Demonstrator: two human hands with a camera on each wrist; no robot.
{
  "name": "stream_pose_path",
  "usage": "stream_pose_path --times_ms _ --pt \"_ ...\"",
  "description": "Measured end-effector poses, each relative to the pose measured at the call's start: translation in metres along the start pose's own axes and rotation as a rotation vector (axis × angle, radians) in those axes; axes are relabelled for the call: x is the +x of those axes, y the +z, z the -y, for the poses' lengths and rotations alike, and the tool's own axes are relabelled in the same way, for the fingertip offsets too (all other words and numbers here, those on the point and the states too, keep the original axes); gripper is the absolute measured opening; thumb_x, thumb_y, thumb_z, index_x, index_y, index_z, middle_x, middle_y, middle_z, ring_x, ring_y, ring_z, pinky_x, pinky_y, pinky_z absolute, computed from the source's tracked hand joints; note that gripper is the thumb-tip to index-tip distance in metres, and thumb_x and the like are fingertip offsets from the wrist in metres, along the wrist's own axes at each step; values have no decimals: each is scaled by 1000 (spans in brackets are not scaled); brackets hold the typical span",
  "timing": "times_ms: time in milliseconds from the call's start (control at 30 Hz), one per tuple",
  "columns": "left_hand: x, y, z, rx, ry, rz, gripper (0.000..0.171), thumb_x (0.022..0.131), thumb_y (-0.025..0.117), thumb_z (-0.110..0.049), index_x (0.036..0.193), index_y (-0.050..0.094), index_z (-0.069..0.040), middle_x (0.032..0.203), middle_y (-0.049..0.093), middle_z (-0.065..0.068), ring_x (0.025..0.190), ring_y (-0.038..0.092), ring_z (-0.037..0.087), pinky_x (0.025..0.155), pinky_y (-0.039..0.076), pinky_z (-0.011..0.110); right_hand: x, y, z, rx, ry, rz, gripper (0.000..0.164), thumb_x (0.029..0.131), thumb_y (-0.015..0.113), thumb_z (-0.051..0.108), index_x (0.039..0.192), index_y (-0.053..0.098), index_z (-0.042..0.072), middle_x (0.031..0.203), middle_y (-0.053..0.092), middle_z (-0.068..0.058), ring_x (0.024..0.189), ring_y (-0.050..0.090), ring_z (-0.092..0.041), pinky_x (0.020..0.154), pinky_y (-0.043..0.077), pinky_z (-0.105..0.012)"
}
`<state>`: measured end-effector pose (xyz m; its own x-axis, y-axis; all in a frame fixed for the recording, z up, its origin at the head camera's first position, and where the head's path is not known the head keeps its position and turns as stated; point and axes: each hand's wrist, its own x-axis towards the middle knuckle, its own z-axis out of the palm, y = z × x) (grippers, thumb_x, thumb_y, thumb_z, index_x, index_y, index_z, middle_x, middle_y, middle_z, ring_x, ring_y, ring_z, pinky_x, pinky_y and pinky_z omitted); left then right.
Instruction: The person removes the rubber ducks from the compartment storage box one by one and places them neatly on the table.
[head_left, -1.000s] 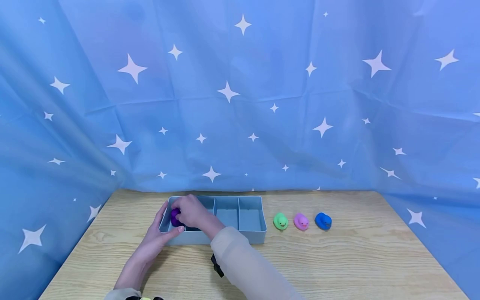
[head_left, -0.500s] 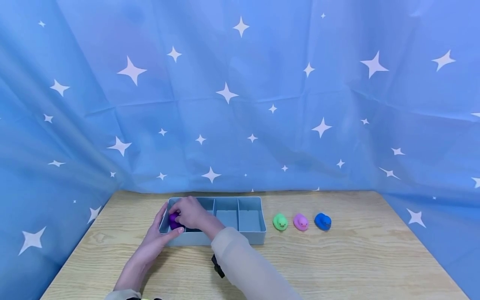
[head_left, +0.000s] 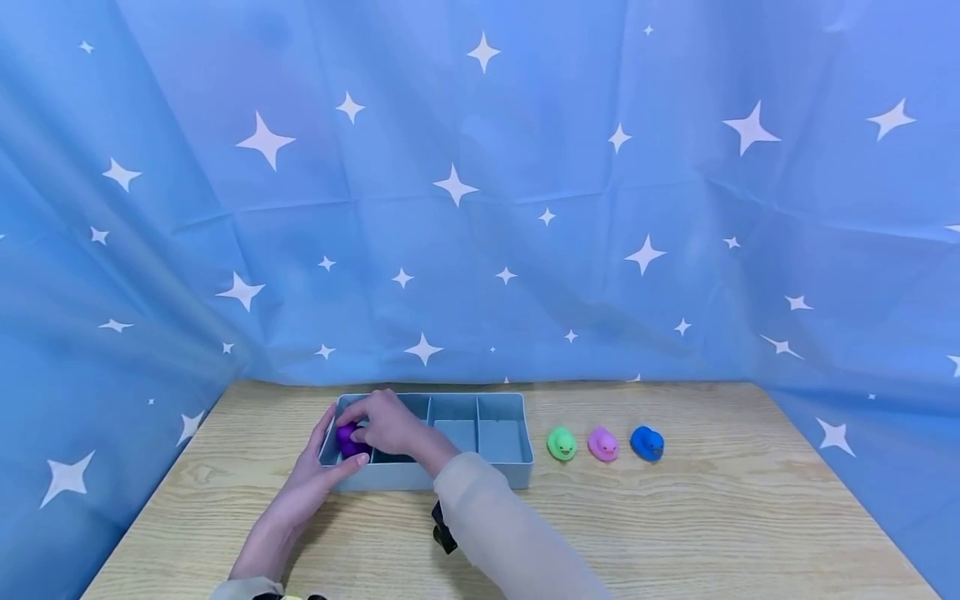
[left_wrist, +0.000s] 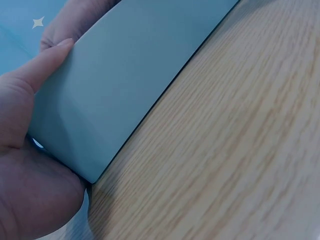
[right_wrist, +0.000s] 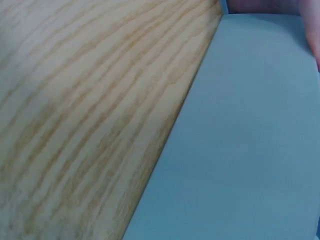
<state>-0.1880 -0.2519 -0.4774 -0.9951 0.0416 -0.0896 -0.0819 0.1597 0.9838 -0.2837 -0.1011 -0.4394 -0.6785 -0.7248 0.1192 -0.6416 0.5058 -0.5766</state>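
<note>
A light blue divided box stands at the back of the table, left of centre. My left hand grips its left end, thumb on the front rim and fingers along the outer side wall. In the left wrist view the thumb lies on the box's rim and the palm is against its corner. My right hand reaches over the box into its leftmost compartment. Its thumb and fingertips pinch a purple rounded toy sitting there, partly hidden. The right wrist view shows mainly the box's front wall.
To the right of the box, a green toy duck, a pink toy duck and a blue toy duck stand in a row on the wooden table. A blue star-patterned cloth hangs behind and at both sides.
The purple toy has settled slightly lower and left in its compartment. My right hand and sleeve have shifted a little to the right. The left hand keeps its place on the box.
</note>
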Motion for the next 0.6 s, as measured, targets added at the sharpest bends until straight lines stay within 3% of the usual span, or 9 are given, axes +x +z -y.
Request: stream_pose_path --times_ms 333,600 --pt "2 0 3 7 -20 -5 106 96 74 -26 166 -5 -30 171 -11 15 153 -7 46 113 4 78 -3 -9 0 84 58 -4 28 95 73 6 119 79 20 116 73 12 105 61 -6 79 50 -14" --pt "3 0 3 4 5 -11 104 96 73 -23 166 -3 -27 171 -7 16 154 -4 45 113 3 77 -8 -19 7 270 85 -54 30 95 72 1 120 79 16 122 72 7 115 63 -7 86 52 -16"
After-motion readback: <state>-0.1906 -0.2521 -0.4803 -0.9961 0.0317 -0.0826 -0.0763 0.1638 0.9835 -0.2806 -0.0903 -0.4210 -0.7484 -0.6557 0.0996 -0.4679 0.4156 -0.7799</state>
